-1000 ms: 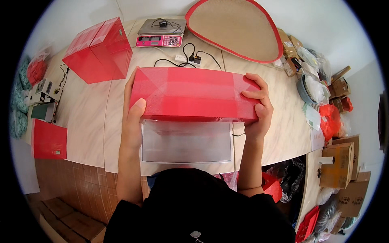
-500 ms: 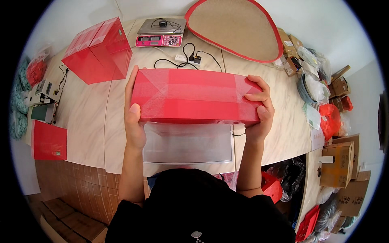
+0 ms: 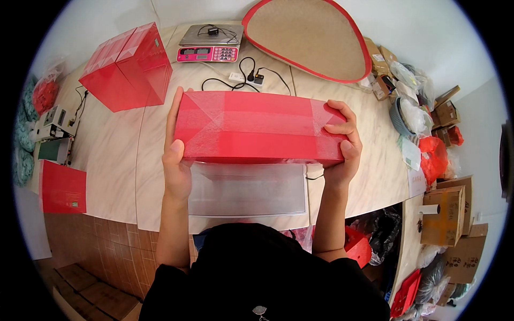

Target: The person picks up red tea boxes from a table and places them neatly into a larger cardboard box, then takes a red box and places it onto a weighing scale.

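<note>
A long red box (image 3: 259, 125) wrapped in clear film is held up between my two hands, over the table. My left hand (image 3: 175, 152) presses on its left end, thumb on the near side. At the right end, my right hand (image 3: 345, 142) has its fingers curled over the top corner and its thumb on the near side. Folded, creased film shows at both ends of the box. Below and nearer to me lies a flat grey panel with a pale frame (image 3: 249, 190), partly covered by the box.
Several wrapped red boxes (image 3: 128, 69) stand at the back left, with another red box (image 3: 63, 187) at the left edge. A pink weighing scale (image 3: 209, 52), a power strip (image 3: 243, 80) with black cables and a red-rimmed tray (image 3: 310, 40) are at the back. Cartons (image 3: 443, 214) line the right.
The view has shifted slightly, so the table and things on it sit a little further left. The red box stays in both hands, almost unmoved.
</note>
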{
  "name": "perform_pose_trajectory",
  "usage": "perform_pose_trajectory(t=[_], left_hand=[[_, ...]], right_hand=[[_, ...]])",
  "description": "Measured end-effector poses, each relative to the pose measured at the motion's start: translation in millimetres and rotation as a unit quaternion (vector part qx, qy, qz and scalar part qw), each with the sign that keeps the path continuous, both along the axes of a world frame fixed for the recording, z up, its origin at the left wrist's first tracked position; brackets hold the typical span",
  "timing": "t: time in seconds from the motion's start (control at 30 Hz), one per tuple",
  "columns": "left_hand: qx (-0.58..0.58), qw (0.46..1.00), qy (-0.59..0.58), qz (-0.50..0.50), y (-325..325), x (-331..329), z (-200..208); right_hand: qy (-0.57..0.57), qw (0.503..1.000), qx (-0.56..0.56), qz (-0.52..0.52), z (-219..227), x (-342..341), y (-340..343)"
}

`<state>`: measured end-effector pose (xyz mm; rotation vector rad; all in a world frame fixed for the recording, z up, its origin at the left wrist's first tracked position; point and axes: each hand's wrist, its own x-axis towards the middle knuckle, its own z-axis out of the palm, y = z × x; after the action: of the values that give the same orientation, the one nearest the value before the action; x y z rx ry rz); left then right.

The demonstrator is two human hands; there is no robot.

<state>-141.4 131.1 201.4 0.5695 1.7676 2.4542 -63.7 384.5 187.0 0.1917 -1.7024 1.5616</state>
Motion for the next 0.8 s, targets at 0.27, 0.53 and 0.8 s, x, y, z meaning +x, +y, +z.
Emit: perform_pose_trajectory(t=[0.27, 0.53, 0.8], left_hand=[[0.039, 0.998, 0.004, -0.052, -8.8, -2.7, 3.5], [0.01, 0.997, -0.068, -0.047, -5.8, -20.2, 24.6], [-0.031, 0.99, -0.127, -0.049, -9.4, -48.3, 23.3]], right_hand=[[-0.001, 1.0, 0.008, -0.002, -1.1, -1.2, -0.2], [-0.003, 1.0, 0.005, -0.006, 1.2, -1.8, 0.7], [-0.005, 1.0, 0.004, 0.0, 0.3, 0.1, -0.9]])
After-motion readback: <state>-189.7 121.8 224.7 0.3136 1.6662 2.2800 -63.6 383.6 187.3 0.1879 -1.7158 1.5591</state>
